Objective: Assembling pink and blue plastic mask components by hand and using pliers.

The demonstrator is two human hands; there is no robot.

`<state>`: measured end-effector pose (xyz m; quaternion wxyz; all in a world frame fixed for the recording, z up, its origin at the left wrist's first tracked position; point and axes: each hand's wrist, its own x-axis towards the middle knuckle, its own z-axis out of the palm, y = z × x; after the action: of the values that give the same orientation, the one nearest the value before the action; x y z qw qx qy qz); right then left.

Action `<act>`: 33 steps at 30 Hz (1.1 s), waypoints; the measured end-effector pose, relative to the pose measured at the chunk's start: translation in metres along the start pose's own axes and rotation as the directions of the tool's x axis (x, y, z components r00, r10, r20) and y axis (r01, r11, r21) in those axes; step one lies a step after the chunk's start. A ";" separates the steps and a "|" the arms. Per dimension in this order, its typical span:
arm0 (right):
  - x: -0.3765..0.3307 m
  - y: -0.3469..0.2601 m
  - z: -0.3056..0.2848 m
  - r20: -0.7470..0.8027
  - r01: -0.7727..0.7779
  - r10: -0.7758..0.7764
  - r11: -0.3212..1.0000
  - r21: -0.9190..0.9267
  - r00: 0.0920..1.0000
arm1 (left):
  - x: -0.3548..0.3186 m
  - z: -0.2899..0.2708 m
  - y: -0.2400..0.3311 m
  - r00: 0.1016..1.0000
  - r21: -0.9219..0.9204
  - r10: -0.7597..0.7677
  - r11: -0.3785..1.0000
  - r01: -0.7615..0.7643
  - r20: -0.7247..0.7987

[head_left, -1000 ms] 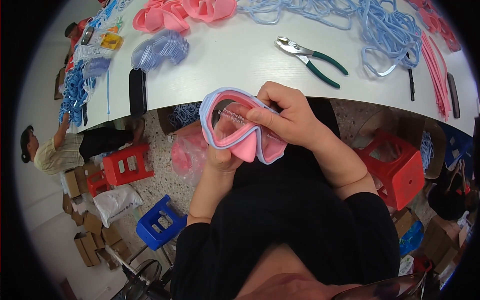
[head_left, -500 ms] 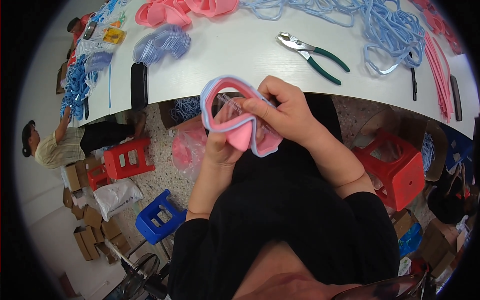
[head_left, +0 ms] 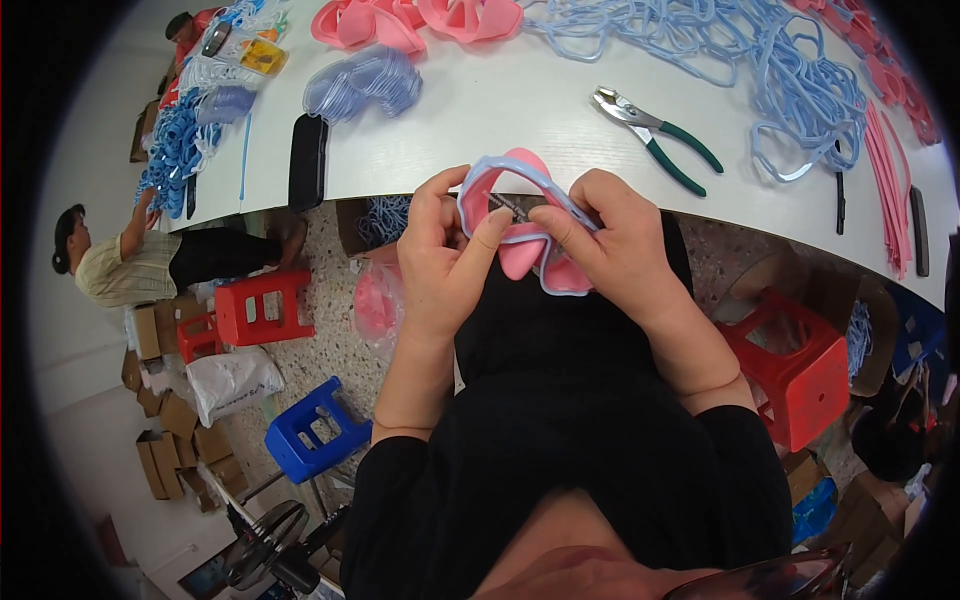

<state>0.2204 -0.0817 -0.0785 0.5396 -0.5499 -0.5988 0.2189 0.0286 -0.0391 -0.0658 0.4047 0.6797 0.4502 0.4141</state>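
Black cloth [head_left: 600,470] covers the person's torso. Beyond it, the left hand [head_left: 435,265] and right hand [head_left: 620,240] have their grip clamped on opposite sides of a smooth pink mask frame [head_left: 521,258] edged in pale blue, held just before the white, faintly grained desk [head_left: 470,120]. Small lettering, too slanted to read, crosses its clear lens [head_left: 512,206]. Farther lie metal pliers [head_left: 655,138] with green handles, ribbed-looking stacked clear lenses [head_left: 363,82], tangled blue loops [head_left: 805,90] and hollow pink mouldings [head_left: 470,18].

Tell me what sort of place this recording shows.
Probably a small assembly workshop: stacked clear lenses, a heap of pale-blue loops and green-handled pliers lie on a white table.
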 end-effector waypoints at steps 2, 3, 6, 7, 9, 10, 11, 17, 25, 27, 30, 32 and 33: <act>0.001 0.000 -0.001 0.003 0.034 -0.034 0.996 -0.088 0.999 | 0.002 0.000 0.000 0.999 -0.122 -0.036 0.992 0.040 0.033; 0.000 -0.001 0.001 0.007 0.034 -0.034 0.996 -0.088 0.999 | 0.001 0.001 0.000 0.995 -0.238 -0.071 0.967 0.085 0.069; -0.003 -0.001 0.009 -0.009 0.081 -0.084 0.983 -0.165 0.996 | 0.001 0.007 -0.011 0.998 -0.302 -0.070 0.951 0.067 0.003; -0.005 0.001 0.014 -0.006 0.087 -0.090 0.974 -0.211 0.996 | -0.003 0.007 -0.015 0.997 -0.302 -0.074 0.951 0.071 0.002; -0.007 0.002 0.018 -0.004 0.091 -0.095 0.961 -0.260 0.995 | -0.009 0.006 -0.022 0.994 -0.376 -0.110 0.921 0.102 -0.001; -0.008 0.002 0.019 0.023 0.085 -0.082 0.971 -0.224 0.996 | -0.012 0.004 -0.022 0.994 -0.379 -0.110 0.920 0.102 0.001; -0.008 0.002 0.020 0.050 0.079 -0.071 0.979 -0.188 0.996 | -0.016 0.000 -0.021 0.994 -0.328 -0.111 0.939 0.101 -0.011; 0.002 0.000 -0.002 0.371 -0.310 0.261 0.948 0.077 0.891 | -0.019 -0.043 0.011 0.995 0.341 0.046 0.937 -0.075 0.093; 0.003 0.003 0.003 0.573 -0.365 0.181 0.904 0.223 0.799 | 0.002 -0.060 -0.007 0.742 -0.086 0.371 0.915 -0.394 0.558; 0.003 0.005 0.002 0.588 -0.390 0.203 0.897 0.209 0.783 | 0.004 -0.055 -0.005 0.737 -0.101 0.381 0.913 -0.396 0.559; 0.006 0.008 -0.003 0.616 -0.383 0.180 0.899 0.214 0.767 | 0.003 -0.047 -0.009 0.734 -0.105 0.429 0.890 -0.444 0.527; 0.006 0.011 -0.007 0.618 -0.347 0.160 0.918 0.194 0.770 | -0.010 -0.037 -0.015 0.763 -0.110 0.451 0.884 -0.455 0.463; 0.006 0.012 -0.010 0.619 -0.306 0.138 0.936 0.174 0.773 | -0.016 -0.031 -0.018 0.787 -0.113 0.473 0.876 -0.469 0.395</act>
<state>0.2352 -0.0761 -0.0833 0.3617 -0.4430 -0.6335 0.5211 -0.0093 -0.0439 -0.0756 0.3771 0.8400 0.1692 0.3516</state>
